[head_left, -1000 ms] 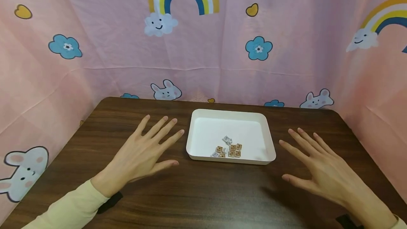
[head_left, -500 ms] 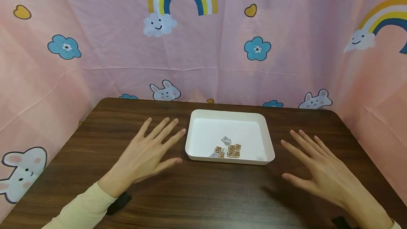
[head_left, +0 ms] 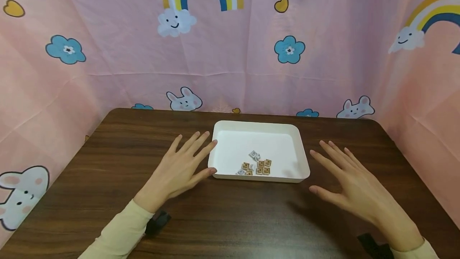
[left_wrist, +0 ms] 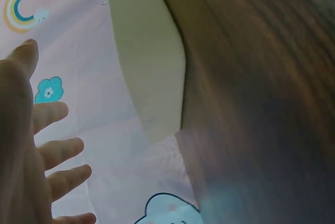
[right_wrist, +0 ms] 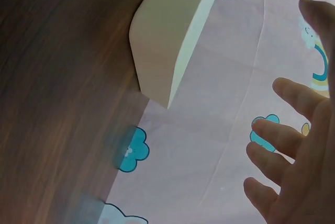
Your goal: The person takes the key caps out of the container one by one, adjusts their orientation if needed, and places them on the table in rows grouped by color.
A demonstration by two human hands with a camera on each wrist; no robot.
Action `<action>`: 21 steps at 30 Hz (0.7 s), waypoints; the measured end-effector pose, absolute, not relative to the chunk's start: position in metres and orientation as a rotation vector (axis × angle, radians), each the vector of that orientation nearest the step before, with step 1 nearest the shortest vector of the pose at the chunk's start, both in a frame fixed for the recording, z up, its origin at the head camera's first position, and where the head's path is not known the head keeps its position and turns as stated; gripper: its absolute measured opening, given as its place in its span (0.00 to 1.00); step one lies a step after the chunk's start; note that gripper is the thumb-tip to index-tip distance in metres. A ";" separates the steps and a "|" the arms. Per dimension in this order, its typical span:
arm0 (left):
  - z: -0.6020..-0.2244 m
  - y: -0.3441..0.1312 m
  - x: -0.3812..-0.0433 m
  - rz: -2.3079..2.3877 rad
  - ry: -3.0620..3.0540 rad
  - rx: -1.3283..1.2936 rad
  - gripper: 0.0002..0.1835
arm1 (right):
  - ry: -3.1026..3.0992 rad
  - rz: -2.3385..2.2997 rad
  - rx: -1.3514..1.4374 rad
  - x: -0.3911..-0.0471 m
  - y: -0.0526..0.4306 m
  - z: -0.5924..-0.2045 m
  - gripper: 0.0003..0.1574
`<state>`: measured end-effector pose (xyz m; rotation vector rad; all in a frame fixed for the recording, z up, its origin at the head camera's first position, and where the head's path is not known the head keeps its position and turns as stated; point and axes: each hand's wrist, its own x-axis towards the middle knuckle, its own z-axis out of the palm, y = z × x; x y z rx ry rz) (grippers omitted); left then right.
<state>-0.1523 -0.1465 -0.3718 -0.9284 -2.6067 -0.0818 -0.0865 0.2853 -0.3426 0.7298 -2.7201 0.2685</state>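
A shallow white tray (head_left: 258,127) lies on the dark wooden table. Toward its near side sit several small square keycap-like pieces, some brown (head_left: 261,164) and some grey-white (head_left: 253,154). My left hand (head_left: 177,171) hovers at the tray's left side, fingers spread and straight, its fingertips overlapping the rim in the head view. My right hand (head_left: 353,189) is held over the table to the right of the tray, fingers extended and apart from it. Both wrist views show the tray's outer wall (left_wrist: 149,51) with spread fingers beside it, and neither hand holds anything.
The wooden table (head_left: 230,219) extends to a pink printed curtain (head_left: 223,59) at the back and both sides. A black wrist strap (head_left: 157,223) sits under the left wrist, and another (head_left: 373,247) under the right.
My left hand has moved right, up to the tray's left rim. My right hand has shifted slightly left toward the tray. The tray and its pieces stay in place.
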 end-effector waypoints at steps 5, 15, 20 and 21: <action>-0.379 -0.144 -0.157 -0.119 -2.645 -0.917 0.40 | -2.736 0.316 0.721 -0.094 0.279 -0.348 0.52; -0.394 -0.136 -0.165 -0.283 -2.753 -0.901 0.38 | -2.839 0.445 0.696 -0.114 0.256 -0.362 0.48; -0.395 -0.133 -0.165 -0.302 -2.746 -0.902 0.37 | -2.862 0.478 0.698 -0.121 0.248 -0.364 0.47; -0.396 -0.133 -0.166 -0.305 -2.745 -0.902 0.37 | -2.867 0.486 0.698 -0.122 0.247 -0.365 0.47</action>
